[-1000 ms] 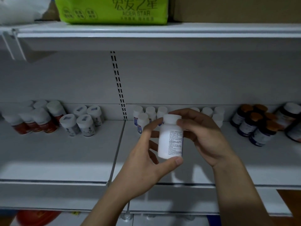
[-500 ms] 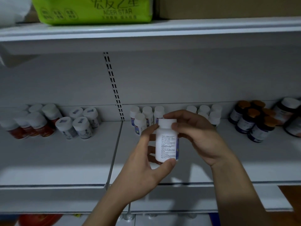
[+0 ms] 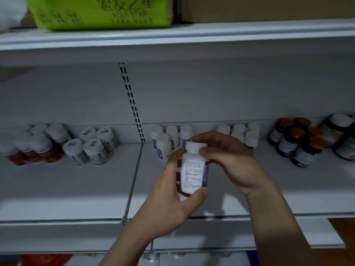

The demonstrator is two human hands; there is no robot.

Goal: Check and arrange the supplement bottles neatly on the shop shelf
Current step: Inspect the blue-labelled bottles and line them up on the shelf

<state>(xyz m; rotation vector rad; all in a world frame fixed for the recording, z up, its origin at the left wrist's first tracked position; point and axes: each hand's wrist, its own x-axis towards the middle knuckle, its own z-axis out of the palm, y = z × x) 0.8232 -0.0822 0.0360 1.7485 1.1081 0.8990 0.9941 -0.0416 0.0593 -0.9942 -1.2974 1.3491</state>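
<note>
Shelf [image 3: 57,189], "ACER STAR" pack [image 3: 99,14], held bottle [image 3: 193,169]

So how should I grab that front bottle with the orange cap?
The orange-capped bottle stands foremost in its group, others packed close behind. Probably wrap its dark body below the cap, reaching in from the shelf's open front.

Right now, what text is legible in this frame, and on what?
"ACER STAR": green pack on the top shelf; the characters above it are cut off, the small print below is blurred.
Held white bottle: label print too small to read.
The other bottles: labels blurred.
</note>
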